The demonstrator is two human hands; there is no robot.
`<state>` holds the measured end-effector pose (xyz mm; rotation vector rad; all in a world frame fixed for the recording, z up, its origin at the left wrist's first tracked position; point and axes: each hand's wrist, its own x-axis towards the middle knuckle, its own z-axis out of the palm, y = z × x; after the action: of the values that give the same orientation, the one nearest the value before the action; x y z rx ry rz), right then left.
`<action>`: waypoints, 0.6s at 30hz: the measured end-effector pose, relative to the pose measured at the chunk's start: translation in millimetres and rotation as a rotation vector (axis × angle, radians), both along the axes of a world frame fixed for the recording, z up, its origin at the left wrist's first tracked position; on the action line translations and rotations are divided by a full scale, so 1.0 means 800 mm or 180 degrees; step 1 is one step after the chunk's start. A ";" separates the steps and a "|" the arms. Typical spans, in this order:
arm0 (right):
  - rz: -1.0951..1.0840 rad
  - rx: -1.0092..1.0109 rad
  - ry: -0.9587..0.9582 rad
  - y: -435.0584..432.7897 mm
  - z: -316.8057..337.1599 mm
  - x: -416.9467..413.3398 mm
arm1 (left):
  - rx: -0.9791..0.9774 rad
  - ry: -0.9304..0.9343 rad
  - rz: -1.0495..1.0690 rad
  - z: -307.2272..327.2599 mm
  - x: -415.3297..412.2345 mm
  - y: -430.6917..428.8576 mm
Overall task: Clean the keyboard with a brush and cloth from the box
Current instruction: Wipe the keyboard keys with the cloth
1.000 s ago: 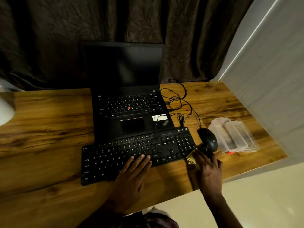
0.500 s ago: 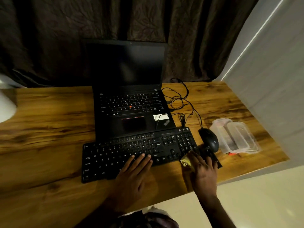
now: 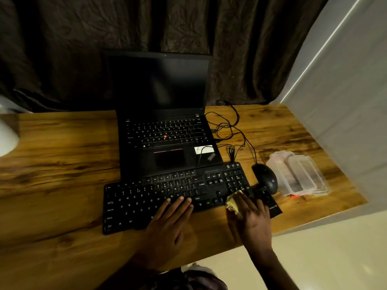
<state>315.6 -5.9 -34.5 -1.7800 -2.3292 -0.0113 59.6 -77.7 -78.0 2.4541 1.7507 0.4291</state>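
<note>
A black external keyboard (image 3: pixel 146 197) lies across the wooden desk in front of an open laptop. My left hand (image 3: pixel 169 222) rests flat on its lower middle keys, fingers spread. My right hand (image 3: pixel 254 218) presses a yellow cloth (image 3: pixel 232 203) against the keyboard's lower right corner, near the arrow keys. A clear plastic box (image 3: pixel 297 173) with its lid lies at the right of the desk. No brush can be made out.
The black laptop (image 3: pixel 165 130) stands open behind the keyboard. A black mouse (image 3: pixel 266 177) and tangled cables (image 3: pixel 228 126) lie to the right. A flat black item (image 3: pixel 272 208) lies under my right hand. The desk edge (image 3: pixel 314 225) runs close by.
My right hand has slid left with the yellow cloth, from beside the mouse onto the keyboard's right corner. My left hand has stayed flat on the keys.
</note>
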 end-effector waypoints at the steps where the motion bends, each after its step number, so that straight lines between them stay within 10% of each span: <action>1: 0.0183 -0.0024 -0.0083 -0.003 -0.002 -0.003 | -0.0001 -0.0005 0.0005 0.000 0.000 0.000; 18: 0.0498 0.0400 -0.0176 0.014 0.011 0.000 | -0.0032 -0.0066 0.0026 -0.004 -0.001 0.000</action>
<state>315.8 5.0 -25.4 -1.5546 -2.4411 -0.1806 58.9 -77.4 -81.4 2.4276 1.7514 0.4436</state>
